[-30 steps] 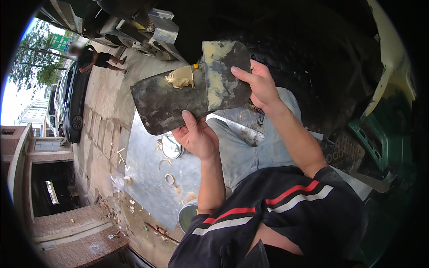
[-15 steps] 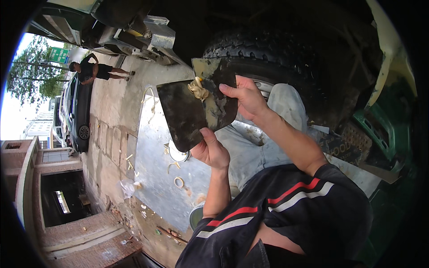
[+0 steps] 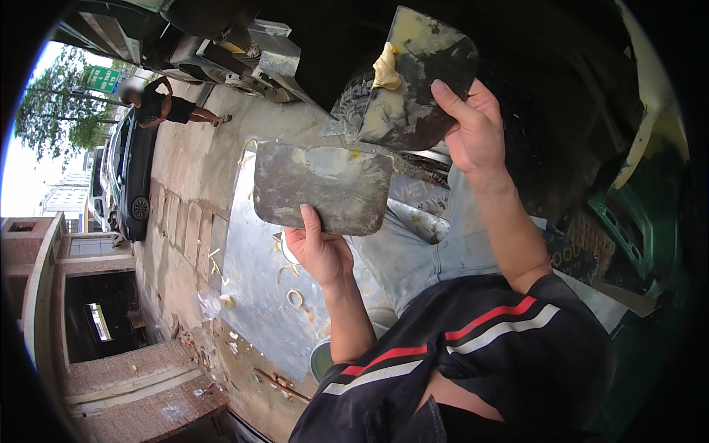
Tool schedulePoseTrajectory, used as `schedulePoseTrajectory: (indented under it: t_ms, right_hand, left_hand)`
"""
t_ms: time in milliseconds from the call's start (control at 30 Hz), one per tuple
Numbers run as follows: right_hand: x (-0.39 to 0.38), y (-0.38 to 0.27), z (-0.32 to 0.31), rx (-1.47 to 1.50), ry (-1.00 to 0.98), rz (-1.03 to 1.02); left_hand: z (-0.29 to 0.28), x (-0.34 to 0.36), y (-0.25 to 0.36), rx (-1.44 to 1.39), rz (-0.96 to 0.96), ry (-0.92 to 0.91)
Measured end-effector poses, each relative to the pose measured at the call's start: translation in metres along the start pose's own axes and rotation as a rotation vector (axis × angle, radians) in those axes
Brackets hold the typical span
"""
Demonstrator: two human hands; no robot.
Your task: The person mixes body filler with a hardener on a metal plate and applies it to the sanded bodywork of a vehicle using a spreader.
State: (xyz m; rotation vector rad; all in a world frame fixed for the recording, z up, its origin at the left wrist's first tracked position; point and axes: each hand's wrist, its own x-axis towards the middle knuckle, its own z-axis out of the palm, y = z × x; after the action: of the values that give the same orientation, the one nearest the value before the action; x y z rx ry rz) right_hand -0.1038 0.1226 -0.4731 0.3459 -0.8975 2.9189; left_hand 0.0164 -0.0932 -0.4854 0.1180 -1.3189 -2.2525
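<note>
My left hand [image 3: 321,255] pinches the lower edge of a dark, rectangular spreader plate [image 3: 325,192] smeared with pale residue, held flat-faced at mid view. Up and to the right, my right hand [image 3: 473,125] grips a second spreader [image 3: 410,118], tilted and streaked with cream filler, carrying a thick beige lump of paste [image 3: 385,70] on its left edge. The two plates are apart. Beneath the left plate, a metal sheet [image 3: 258,325] bears a tape roll [image 3: 295,298], a mostly hidden pale can [image 3: 288,251] and scraps.
A person [image 3: 166,107] stands on the pavement near a dark car [image 3: 136,184]. A vehicle body with green panel [image 3: 642,229] and a partly hidden tyre surrounds the right and top. A bucket [image 3: 320,360] sits beside my left forearm; a brick-coloured structure [image 3: 133,391] is at lower left.
The plates, overlapping before, have separated: my right one rose up and rightward. The paste lump, on the left plate a second ago, now sits on the right plate.
</note>
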Motion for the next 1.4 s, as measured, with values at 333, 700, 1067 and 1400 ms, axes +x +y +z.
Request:
schedulePoseTrajectory:
  t_ms: [333,700,1067,1400]
  right_hand:
    - [-0.022,0.032,-0.003,-0.418,-0.238,-0.267]
    - [-0.013,0.003,-0.005,-0.986,-0.795,-0.498]
    - [-0.010,-0.033,-0.032,-1.278,-0.950,-0.438]
    - [-0.027,-0.058,-0.049,-1.092,-0.061,-0.266]
  left_hand:
    - [0.036,0.005,-0.007,-0.128,-0.159,0.027]
    - [0.034,0.012,-0.022,-0.133,-0.141,0.012]
    - [0.039,0.007,-0.030,-0.110,-0.127,-0.023]
    - [0.058,0.005,-0.026,-0.114,0.152,0.012]
